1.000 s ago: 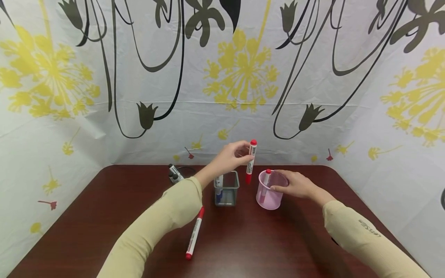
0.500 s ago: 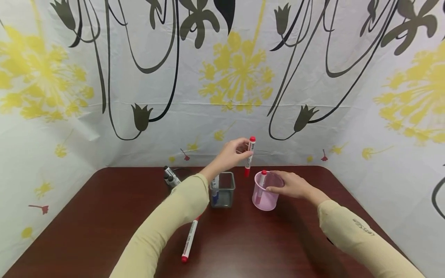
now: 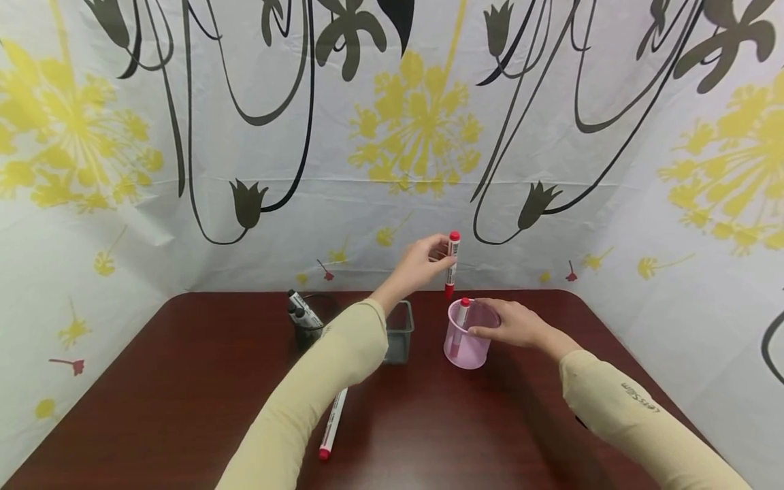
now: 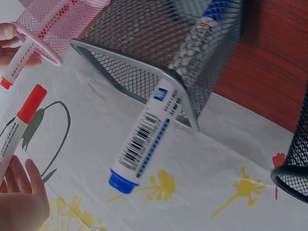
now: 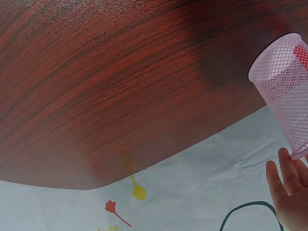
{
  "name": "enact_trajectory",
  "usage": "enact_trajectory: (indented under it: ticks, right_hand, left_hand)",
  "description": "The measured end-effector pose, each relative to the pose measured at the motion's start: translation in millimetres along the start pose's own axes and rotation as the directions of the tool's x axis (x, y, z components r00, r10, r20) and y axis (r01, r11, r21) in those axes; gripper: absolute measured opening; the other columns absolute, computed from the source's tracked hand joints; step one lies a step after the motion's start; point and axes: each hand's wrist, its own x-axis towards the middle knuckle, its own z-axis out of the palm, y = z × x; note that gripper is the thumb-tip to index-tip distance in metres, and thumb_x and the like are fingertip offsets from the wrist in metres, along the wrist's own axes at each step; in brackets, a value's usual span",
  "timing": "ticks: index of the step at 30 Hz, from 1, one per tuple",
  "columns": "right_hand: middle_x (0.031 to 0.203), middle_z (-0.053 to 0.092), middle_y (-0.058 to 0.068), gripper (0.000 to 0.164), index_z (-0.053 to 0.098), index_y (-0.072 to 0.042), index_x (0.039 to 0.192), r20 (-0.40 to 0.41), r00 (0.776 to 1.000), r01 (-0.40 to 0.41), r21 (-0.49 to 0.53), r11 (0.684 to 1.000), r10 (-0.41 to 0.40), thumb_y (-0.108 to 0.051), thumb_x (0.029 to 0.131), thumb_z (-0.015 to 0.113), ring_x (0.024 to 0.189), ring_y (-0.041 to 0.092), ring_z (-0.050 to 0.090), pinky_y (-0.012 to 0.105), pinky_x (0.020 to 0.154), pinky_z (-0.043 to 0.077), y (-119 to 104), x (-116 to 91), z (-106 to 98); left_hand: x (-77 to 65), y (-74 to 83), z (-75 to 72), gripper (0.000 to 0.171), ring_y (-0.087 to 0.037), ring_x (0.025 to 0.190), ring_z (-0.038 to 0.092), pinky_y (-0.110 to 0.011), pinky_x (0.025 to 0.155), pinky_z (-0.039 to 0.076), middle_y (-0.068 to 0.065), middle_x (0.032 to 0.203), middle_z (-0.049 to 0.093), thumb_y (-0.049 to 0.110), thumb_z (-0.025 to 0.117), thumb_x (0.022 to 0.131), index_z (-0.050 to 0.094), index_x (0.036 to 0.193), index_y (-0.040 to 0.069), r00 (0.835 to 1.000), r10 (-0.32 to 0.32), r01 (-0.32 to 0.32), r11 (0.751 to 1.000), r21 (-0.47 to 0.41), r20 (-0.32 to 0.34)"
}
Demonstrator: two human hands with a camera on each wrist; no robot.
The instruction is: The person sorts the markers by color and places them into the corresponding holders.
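My left hand [image 3: 422,262] pinches a red-capped whiteboard marker [image 3: 452,264] upright, raised above and slightly left of a pink mesh pen cup [image 3: 467,352]. The marker's red lower end hangs just over the level of the cup's rim. My right hand [image 3: 517,323] grips that cup by its right rim, thumb at the front and fingers behind. Inside the cup leans another red marker [image 3: 463,312]. In the left wrist view, the held marker [image 4: 21,120] shows its red cap and "whiteboard marker" print, with the left hand [image 4: 24,199] below it.
A grey square mesh holder [image 3: 399,344] stands left of the cup, a blue marker [image 4: 144,134] leaning in it. Farther left, black-capped markers [image 3: 304,309] stand in a black round mesh holder [image 4: 293,168]. Another red marker [image 3: 333,423] lies on the dark wooden table [image 3: 429,422].
My left hand has moved right and up a little with the red marker, bringing it closer to the pink cup. My right hand keeps its hold on the cup. The head view has shifted slightly.
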Motion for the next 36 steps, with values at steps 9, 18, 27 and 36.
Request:
enact_trajectory:
  ticks: [9,18,27,36]
  right_hand:
    - [0.112,0.056,0.013,0.071,0.050,-0.004,0.123,-0.010,1.000,0.009,0.002,1.000,-0.009,-0.055,0.075,0.059,0.095,0.026,0.055,0.045,0.077,0.043,-0.9,-0.1,-1.1]
    - [0.111,0.056,0.013,0.072,0.049,-0.002,0.123,-0.013,1.000,0.009,0.007,1.000,-0.009,-0.054,0.075,0.060,0.093,0.026,0.055,0.045,0.075,0.043,-1.0,0.0,-0.7]
    - [0.108,0.057,0.013,0.072,0.048,-0.002,0.123,-0.009,1.000,0.009,0.006,1.000,-0.009,-0.054,0.075,0.060,0.080,0.021,0.054,0.042,0.070,0.044,-0.7,0.1,0.4]
    - [0.108,0.057,0.012,0.074,0.047,-0.002,0.125,-0.004,1.000,0.010,-0.001,1.000,-0.010,-0.056,0.075,0.059,0.079,0.019,0.052,0.041,0.070,0.044,-0.2,-0.2,0.5]
  left_hand:
    - [8.8,0.2,17.7,0.024,-0.008,0.080,0.056,-0.019,0.068,0.044,0.000,0.092,0.061,0.017,0.060,0.085,0.058,0.108,0.009,1.000,0.008,-0.008,1.000,0.006,-0.014]
    - [8.8,-0.8,36.7,0.024,-0.009,0.080,0.057,-0.019,0.068,0.043,-0.001,0.092,0.062,0.015,0.059,0.086,0.058,0.109,0.008,1.000,0.004,-0.004,1.000,-0.006,0.023]
    - [1.1,-10.2,48.8,0.021,-0.004,0.080,0.056,-0.017,0.070,0.043,0.001,0.088,0.062,0.016,0.059,0.085,0.061,0.104,0.007,0.995,-0.019,0.021,1.000,-0.013,0.103]
    - [-5.1,-21.3,56.6,0.021,-0.003,0.080,0.057,-0.016,0.071,0.042,0.003,0.087,0.063,0.020,0.061,0.084,0.062,0.100,0.007,0.991,-0.057,0.053,0.998,0.040,0.120]
